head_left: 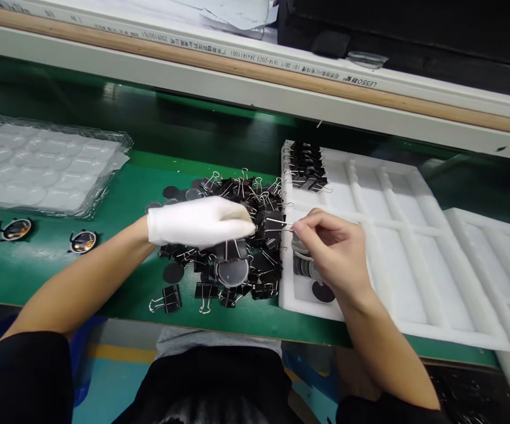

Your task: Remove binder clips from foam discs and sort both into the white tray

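My left hand (pixel 204 222), in a white glove, is closed over a pile of black binder clips (pixel 261 274); what its fingertips pinch is too small to make out. My bare right hand (pixel 334 250) pinches the wire handle of a binder clip (pixel 274 224) at the pile's right side. Below the glove, a round lens disc (pixel 232 272) has a black clip at its upper edge. Dark discs (pixel 173 272) lie at the pile's left. More discs (pixel 303 268) stand in the white foam tray (pixel 383 247), partly behind my right hand.
A clear plastic tray (pixel 47 168) with round hollows lies at the left. Two small round framed pieces (pixel 82 241) sit before it on the green table (pixel 149 165). Clipped pieces (pixel 305 168) fill the foam tray's back left compartment. A second foam tray (pixel 497 241) is at the right.
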A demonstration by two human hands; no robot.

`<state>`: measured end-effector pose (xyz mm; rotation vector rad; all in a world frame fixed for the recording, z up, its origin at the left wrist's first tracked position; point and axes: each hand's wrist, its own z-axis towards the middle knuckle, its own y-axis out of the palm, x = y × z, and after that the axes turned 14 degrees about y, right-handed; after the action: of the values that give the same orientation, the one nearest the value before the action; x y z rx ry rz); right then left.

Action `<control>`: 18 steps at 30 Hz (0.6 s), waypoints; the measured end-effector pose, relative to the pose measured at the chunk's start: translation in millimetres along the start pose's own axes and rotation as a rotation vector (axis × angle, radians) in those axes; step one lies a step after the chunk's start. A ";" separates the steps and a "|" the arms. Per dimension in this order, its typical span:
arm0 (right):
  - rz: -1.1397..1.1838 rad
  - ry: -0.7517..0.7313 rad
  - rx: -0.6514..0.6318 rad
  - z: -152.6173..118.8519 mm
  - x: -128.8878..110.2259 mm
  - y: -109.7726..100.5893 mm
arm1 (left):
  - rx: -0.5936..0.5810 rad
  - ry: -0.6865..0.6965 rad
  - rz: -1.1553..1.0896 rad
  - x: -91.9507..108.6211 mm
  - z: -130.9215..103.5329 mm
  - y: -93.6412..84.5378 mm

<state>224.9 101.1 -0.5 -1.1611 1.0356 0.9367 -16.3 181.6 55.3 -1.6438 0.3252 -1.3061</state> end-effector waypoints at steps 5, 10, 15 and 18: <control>0.036 -0.161 -0.034 -4.4 4.9 14.6 | -0.045 -0.051 0.003 6.5 1.3 17.5; 0.158 0.119 -0.263 -1.1 8.0 12.7 | -0.016 0.002 0.134 10.0 0.2 25.4; 0.180 0.214 -0.456 5.3 3.7 -0.8 | -0.057 0.048 0.201 11.1 -1.9 27.3; 0.183 0.243 -0.479 5.8 3.3 -3.6 | -0.066 0.069 0.227 12.1 -2.4 27.8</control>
<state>230.0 106.3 -2.3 -1.6268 1.1612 1.2546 -4.1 158.3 40.1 -1.5678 0.5848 -1.1924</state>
